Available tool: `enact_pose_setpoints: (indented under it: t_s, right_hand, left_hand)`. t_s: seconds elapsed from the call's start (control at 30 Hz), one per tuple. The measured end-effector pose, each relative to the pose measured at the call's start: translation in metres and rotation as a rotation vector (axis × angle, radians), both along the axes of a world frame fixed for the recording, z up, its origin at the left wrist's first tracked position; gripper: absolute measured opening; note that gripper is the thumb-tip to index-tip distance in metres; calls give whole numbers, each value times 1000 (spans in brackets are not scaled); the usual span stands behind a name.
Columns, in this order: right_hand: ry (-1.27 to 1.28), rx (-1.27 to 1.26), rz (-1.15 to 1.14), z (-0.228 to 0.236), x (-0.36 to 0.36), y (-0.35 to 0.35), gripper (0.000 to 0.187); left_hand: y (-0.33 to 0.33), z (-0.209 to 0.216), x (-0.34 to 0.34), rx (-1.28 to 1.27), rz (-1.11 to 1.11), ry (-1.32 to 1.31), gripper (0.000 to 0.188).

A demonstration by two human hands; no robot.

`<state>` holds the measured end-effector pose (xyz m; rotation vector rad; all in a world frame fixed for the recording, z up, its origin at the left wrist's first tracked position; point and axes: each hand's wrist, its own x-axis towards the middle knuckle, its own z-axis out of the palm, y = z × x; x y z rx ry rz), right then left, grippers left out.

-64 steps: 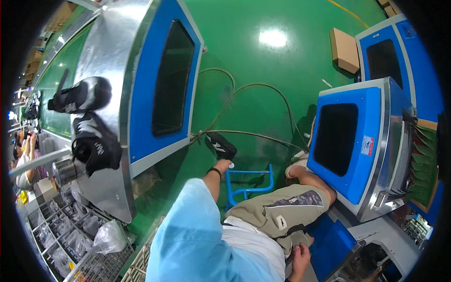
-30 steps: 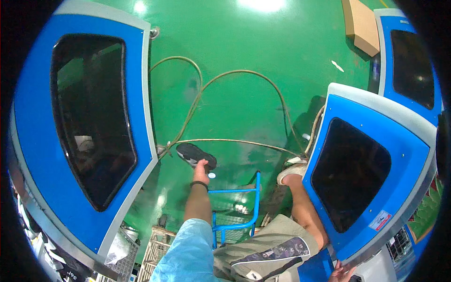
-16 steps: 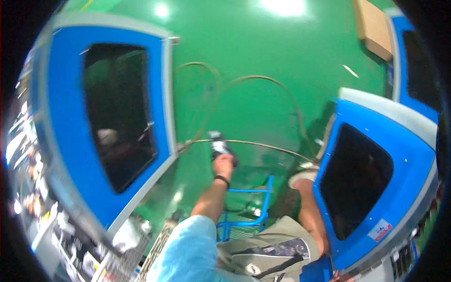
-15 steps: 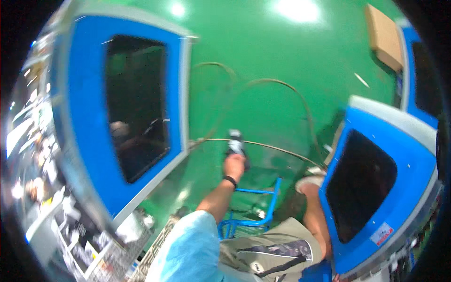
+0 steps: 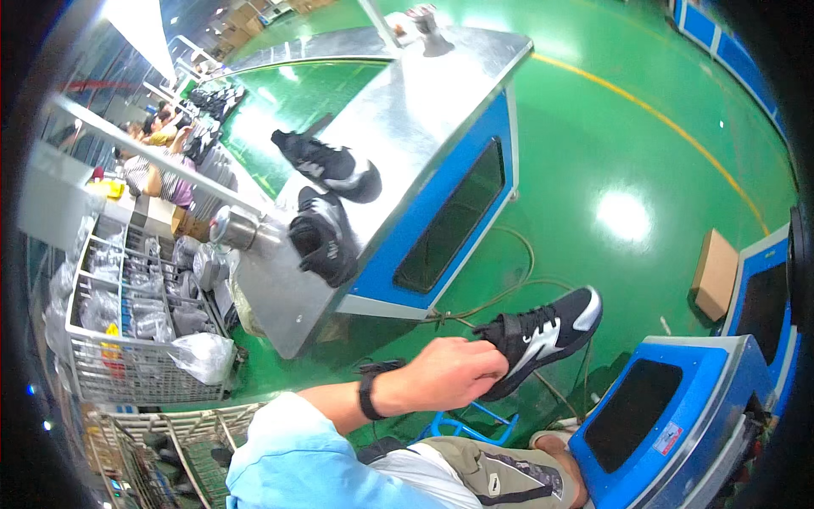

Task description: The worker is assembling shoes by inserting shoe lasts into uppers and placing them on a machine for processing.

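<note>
My left hand [image 5: 445, 371], its wrist in a black band, grips a black sneaker [image 5: 543, 335] by the heel and collar. The sneaker has white side stripes and a grey toe cap, and its toe points right. It is in the air over the green floor. My right hand is out of sight. On a metal-topped table beyond my left arm lie two similar shoes: one black-and-white sneaker [image 5: 331, 167] farther off, and another sneaker [image 5: 324, 242] nearer, close together.
The metal tabletop [image 5: 424, 110] has blue side panels. At left stands a white wire rack [image 5: 144, 352] with plastic-wrapped items. A wire basket [image 5: 191, 458] lies below my arm. A blue cabinet [image 5: 657, 416] stands right, near a cardboard box [image 5: 716, 276]. Hoses [image 5: 530, 254] cross the floor. People work far left.
My view has swung, bringing the metal tabletop and its two shoes into sight. My left hand still holds the sneaker, which has turned from pointing away to pointing right.
</note>
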<state>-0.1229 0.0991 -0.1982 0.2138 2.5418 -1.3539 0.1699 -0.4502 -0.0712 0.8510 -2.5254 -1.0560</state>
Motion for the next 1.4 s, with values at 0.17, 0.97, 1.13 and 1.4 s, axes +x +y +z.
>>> enact_pose_setpoints:
  t_s: [0.17,0.97,1.13,1.4]
  right_hand:
    - [435,-52,142,-20,16,-15,66]
    - [-559,-845,-231,-38,115,-51,19]
    - [-612,-638,-229,-30,121,-58,18]
    - [-510,-487,-95,-2,154,-112,18]
  left_hand:
    - [2,120,93,-588,251,294,25]
    - [-61,60,219,-414,795,-515,50]
    - [-67,121,238,-505,775,-298,46]
    - [-253,173,322,-1116,1069,-367,41]
